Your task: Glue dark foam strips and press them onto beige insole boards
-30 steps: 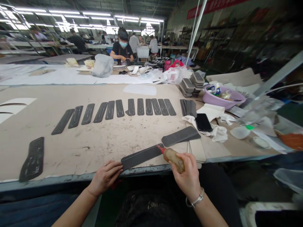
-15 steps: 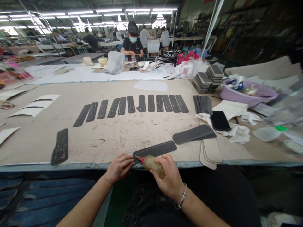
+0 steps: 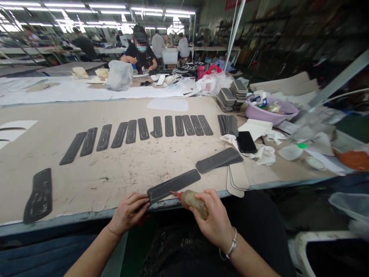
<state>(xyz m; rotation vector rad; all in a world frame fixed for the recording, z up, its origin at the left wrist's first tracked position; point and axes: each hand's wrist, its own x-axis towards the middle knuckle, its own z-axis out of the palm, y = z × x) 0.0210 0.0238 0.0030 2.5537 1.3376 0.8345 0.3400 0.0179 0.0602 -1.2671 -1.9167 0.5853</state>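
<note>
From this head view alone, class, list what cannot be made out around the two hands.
Head view, squeeze bottle: mostly wrapped by the right hand, so its fill is hidden.
Head view, dark strip: near end covered by fingers of the left hand.
Head view, purple basin: contents blurred, too small.

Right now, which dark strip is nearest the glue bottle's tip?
The dark strip at the near edge, held by the left hand; the right hand aims the glue bottle at it. The row of strips lies farther back.
</note>
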